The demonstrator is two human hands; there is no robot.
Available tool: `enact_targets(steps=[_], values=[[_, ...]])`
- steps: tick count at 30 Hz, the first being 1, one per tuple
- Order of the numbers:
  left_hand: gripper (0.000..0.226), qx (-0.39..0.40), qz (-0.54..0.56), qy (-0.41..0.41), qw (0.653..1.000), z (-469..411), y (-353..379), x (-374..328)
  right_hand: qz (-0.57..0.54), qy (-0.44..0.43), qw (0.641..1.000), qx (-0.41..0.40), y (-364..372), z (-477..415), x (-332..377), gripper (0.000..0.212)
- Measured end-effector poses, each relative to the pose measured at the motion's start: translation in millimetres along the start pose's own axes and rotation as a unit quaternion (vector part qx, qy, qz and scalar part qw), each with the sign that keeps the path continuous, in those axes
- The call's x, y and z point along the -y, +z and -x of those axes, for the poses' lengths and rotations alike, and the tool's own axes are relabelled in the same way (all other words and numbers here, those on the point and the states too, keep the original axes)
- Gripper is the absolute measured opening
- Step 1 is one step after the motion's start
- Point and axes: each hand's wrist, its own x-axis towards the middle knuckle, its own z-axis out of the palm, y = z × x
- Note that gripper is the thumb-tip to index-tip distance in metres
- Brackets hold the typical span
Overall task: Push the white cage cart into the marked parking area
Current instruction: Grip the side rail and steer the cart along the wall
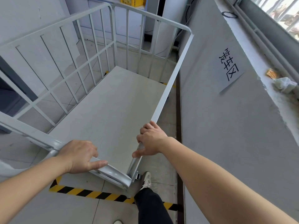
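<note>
The white cage cart (pixel 113 101) fills the middle of the view, its barred sides on the left and far end and its flat deck bare. My left hand (pixel 79 156) grips the near top rail close to the corner. My right hand (pixel 151 139) grips the right top rail just past that corner. Yellow-and-black striped floor tape (pixel 90 193) marks the parking area; the near line runs just under the cart's near corner, and more tape (pixel 168 84) shows beyond the deck by the wall.
A grey wall (pixel 226 126) runs close along the cart's right side, with a paper sign (pixel 229 68) on it and a window ledge above. My foot (pixel 145 180) stands by the cart's near corner. A yellow crate (pixel 132 1) sits on a far shelf.
</note>
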Motion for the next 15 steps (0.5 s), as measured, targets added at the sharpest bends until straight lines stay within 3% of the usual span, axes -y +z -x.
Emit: enact_targets(steps=[15], values=[[0.112, -0.016, 0.013, -0.003, 1.0, -3, 12, 8, -0.012, 0.013, 1.0, -0.006, -3, 3, 4, 0.072]])
